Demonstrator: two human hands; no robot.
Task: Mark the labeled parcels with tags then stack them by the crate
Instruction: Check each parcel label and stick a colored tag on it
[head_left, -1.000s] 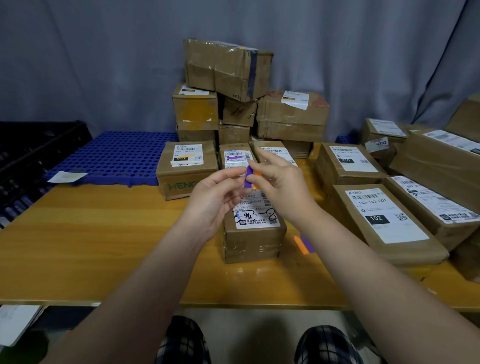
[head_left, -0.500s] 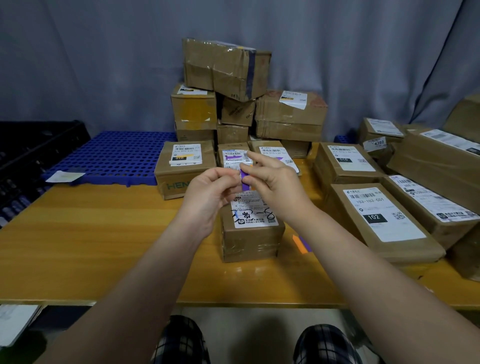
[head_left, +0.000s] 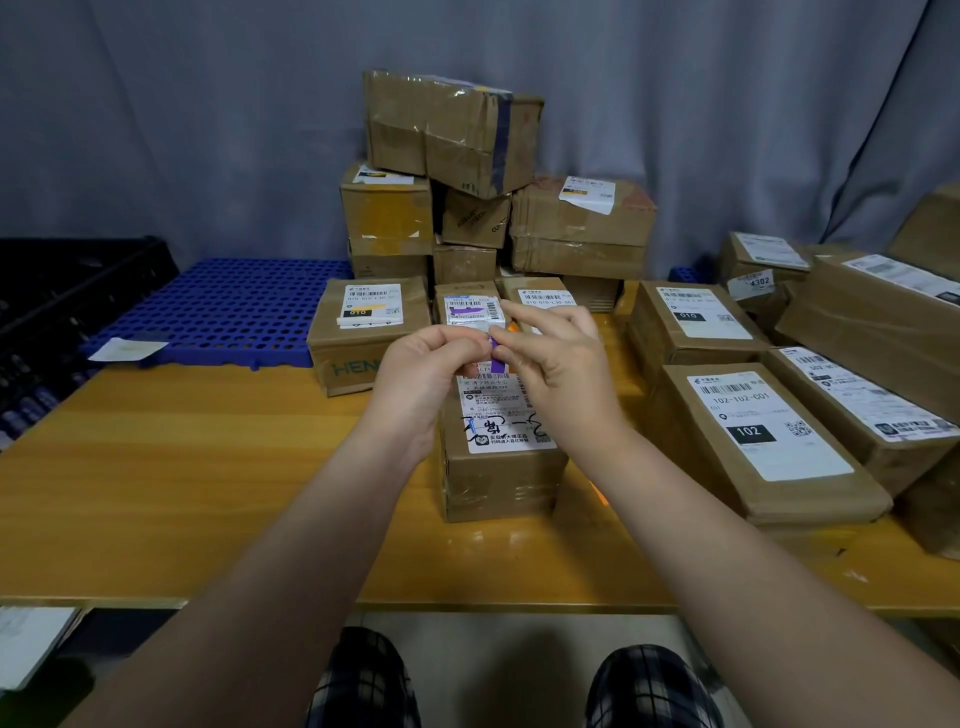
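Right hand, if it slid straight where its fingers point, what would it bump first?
Probably the left hand: the right hand points leftward at it, both pinching a small purple paper tag between them. Depth unclear.

About twenty parcels (head_left: 498, 483) (stack partly hidden), two hands (head_left: 421, 379) (head_left: 563, 364), one held purple tag (head_left: 497, 359), one pallet (head_left: 223, 312), one crate (head_left: 78, 275).

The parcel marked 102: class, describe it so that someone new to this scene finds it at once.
Start at the wooden table and look just right of the person's right hand. The parcel marked 102 lies flat there, label up. Its black block reads 102, while the parcel behind it reads 010.
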